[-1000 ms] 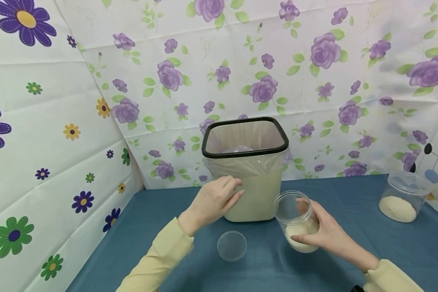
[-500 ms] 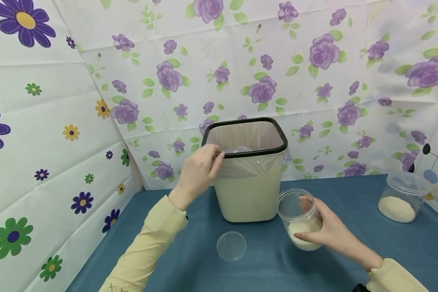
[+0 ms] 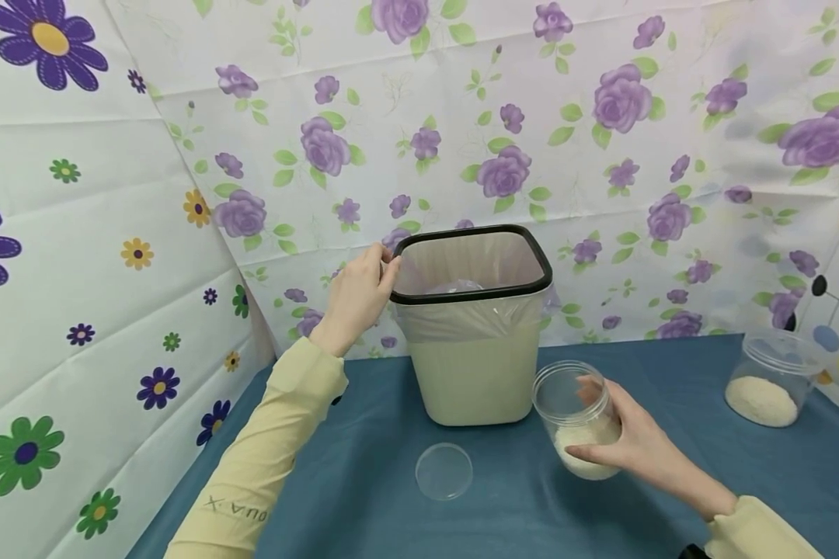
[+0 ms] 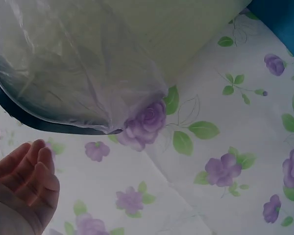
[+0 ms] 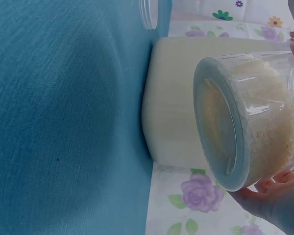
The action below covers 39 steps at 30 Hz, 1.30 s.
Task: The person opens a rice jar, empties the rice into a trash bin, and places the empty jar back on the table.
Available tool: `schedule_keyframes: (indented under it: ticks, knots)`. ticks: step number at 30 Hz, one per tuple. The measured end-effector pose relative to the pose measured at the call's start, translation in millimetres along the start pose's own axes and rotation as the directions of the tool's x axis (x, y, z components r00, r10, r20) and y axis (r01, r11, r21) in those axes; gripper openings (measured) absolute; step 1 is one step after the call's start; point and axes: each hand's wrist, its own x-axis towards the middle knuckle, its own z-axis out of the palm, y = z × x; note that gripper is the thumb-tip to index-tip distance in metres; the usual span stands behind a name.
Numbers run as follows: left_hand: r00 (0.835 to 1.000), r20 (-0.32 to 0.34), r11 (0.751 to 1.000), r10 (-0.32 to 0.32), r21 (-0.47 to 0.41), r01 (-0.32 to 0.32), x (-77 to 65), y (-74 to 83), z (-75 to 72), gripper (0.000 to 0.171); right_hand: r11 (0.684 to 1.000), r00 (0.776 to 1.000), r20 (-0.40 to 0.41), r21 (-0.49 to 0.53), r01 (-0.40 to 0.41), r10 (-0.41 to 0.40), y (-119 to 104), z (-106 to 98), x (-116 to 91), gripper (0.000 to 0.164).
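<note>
My right hand (image 3: 632,439) grips a clear plastic jar (image 3: 579,423) from its right side. White rice fills the jar's lower part; its mouth is uncovered and it tilts slightly left. The right wrist view shows the jar's base (image 5: 220,125) lifted off the blue cloth. At the left rim of a cream trash bin (image 3: 475,380) is my left hand (image 3: 359,291). In the left wrist view its loosely curved fingers (image 4: 32,171) hold nothing and sit just beside the black rim (image 4: 44,125). A round clear lid (image 3: 443,471) lies on the cloth before the bin.
A second clear jar (image 3: 772,380), lidded and partly filled with rice, stands at the far right. Flowered sheeting (image 3: 426,93) hangs behind and on the left of the blue-covered table (image 3: 503,520). A plastic bag (image 3: 489,318) lines the bin.
My left hand has moved up and left, from in front of the bin to beside its left rim. The right hand and its jar have shifted very slightly right.
</note>
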Motion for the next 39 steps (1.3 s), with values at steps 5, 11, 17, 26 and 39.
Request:
schedule_keyframes:
  ticks: [5, 11, 17, 26, 39]
  knots:
    - [0.986, 0.088, 0.99, -0.142, 0.012, 0.142, 8.4, -6.0, 2.1, 0.026, 1.0, 1.0, -0.003, -0.003, 0.003, -0.003, -0.3, -0.6, -0.2, 0.079]
    - [0.949, 0.163, 0.962, -0.269, 0.087, 0.258, 19.4, -12.5, 5.1, 0.028, 0.999, 0.999, -0.025, -0.038, 0.037, -0.038, 0.4, -3.6, 0.0, 0.08]
    - [0.914, 0.221, 0.94, -0.34, 0.108, 0.323, 26.5, -16.1, 8.6, 0.029, 0.997, 0.998, -0.038, -0.06, 0.057, -0.059, 0.0, -7.9, 0.9, 0.08]
    - [0.873, 0.314, 0.927, -0.373, 0.094, 0.363, 28.6, -17.4, 14.0, 0.031, 0.996, 0.997, -0.055, -0.07, 0.052, -0.056, 1.3, -17.2, 2.8, 0.079]
    - [0.809, 0.427, 0.906, -0.405, 0.068, 0.418, 40.9, -20.6, 21.1, 0.018, 0.995, 0.997, -0.071, -0.093, 0.028, -0.035, -1.3, -32.9, 8.7, 0.081]
